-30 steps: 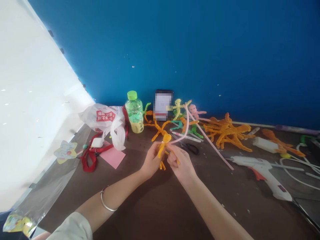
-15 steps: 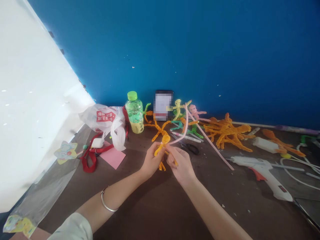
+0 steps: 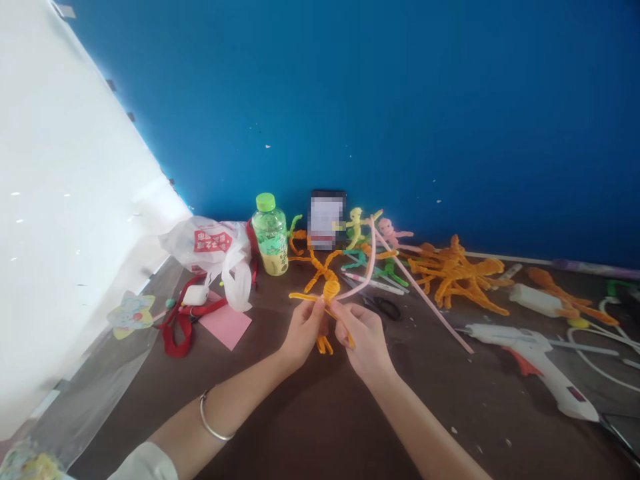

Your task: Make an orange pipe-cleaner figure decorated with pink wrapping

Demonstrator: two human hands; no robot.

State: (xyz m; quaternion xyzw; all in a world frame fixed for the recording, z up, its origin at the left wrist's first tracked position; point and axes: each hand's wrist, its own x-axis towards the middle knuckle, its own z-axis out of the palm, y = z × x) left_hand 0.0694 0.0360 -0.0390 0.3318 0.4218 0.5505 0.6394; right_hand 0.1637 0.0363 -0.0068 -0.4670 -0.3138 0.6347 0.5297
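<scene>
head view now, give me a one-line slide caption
Left hand and right hand hold an orange figure over a table, a bottle beyond, a glue gun at right.

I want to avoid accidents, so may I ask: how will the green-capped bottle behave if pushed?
The green-capped bottle stands upright and looks tall for its base, so a high push may tip it. Its rounded sides suggest it could roll once down. Its clear body looks plastic, so shattering seems unlikely.
</scene>
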